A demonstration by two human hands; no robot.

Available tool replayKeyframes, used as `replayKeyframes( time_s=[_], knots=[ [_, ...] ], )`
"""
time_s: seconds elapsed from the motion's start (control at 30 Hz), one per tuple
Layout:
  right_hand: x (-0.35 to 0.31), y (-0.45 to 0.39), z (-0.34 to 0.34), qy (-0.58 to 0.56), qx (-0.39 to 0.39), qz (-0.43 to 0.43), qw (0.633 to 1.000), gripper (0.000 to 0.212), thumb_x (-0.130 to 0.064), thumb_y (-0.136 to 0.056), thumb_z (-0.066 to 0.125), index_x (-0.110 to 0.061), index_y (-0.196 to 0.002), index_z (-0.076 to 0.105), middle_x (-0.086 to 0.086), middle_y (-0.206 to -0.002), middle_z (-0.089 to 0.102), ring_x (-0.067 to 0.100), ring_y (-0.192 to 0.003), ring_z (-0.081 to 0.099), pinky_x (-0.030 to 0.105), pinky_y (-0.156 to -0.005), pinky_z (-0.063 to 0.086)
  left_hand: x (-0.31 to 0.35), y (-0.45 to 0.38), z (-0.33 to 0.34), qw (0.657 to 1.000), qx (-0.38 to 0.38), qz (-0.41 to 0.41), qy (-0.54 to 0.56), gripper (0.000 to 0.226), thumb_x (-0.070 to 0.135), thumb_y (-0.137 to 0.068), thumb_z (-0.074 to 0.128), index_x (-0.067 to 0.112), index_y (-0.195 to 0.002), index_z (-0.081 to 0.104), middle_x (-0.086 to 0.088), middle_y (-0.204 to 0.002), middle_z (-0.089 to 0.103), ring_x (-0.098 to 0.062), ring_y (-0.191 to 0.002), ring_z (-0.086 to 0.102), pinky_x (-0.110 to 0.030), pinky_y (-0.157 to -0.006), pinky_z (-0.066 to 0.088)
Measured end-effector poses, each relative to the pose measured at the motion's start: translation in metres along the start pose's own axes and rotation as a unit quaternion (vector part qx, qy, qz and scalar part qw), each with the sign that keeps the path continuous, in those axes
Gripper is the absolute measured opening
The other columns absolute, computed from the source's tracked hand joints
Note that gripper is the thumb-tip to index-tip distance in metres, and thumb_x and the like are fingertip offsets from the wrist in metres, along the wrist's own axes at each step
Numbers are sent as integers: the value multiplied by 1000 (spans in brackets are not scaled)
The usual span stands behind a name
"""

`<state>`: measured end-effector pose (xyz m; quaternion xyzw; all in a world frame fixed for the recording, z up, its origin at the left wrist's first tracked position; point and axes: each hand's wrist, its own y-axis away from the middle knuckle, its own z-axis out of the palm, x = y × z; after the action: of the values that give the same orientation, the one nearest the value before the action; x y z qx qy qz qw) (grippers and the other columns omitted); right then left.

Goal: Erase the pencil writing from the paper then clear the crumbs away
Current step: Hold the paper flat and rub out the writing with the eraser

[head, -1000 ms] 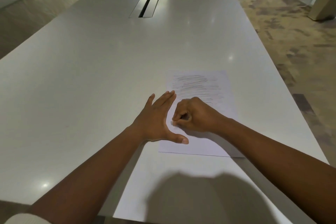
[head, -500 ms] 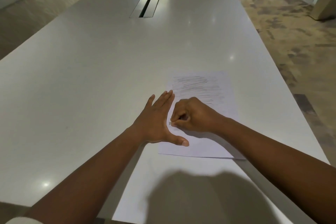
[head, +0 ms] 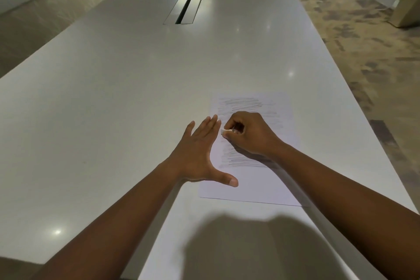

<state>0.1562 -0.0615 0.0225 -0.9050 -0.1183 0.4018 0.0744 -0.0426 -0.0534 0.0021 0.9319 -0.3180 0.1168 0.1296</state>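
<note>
A white sheet of paper (head: 256,188) lies flat on a long white table (head: 136,98), with grey pencil scribble (head: 241,103) covering its upper and middle area. The left hand (head: 200,154) presses flat on the paper's left edge, fingers straight and thumb spread onto the sheet, while the right hand (head: 252,134) pinches a small white eraser (head: 226,130) against the paper just beside the left fingertips. A recessed slot (head: 185,4) sits farther along the table, well apart from both hands.

The paper (head: 254,179) lies on the table (head: 113,109), toward its right edge. A cable slot (head: 186,4) sits far behind it, to the left.
</note>
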Motion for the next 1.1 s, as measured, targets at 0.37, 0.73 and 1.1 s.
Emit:
replayKeyframes(
  time_s=[0.37,0.73,1.1],
  knots=[
    [1,-6,-1,17,-25,7,1000,10,-23,-84,75,-17,-85,68,-10,-78,62,6,-73,59,11,-63,43,-21,-21,-16,998,7,-8,54,149,106,-54,50,28,-164,-12,12,-169,-24,0,-151,-27,-34,-124,-16],
    [-2,-14,-7,48,-63,6,997,8,-25,-84,70,-20,-83,64,-8,-80,63,12,-76,59,32,-70,52,-34,-45,-23,1000,7,14,26,151,111,-49,40,27,-165,-6,11,-170,-20,-3,-152,-28,-48,-125,-17],
    [-8,-23,-9,53,-95,-5,994,11,-16,-83,73,-14,-74,67,-5,-77,59,14,-73,56,28,-68,46,-31,-52,-19,999,-14,18,-26,153,112,-48,37,26,-164,-14,11,-170,-23,-7,-151,-32,-60,-121,-19]
  ],
)
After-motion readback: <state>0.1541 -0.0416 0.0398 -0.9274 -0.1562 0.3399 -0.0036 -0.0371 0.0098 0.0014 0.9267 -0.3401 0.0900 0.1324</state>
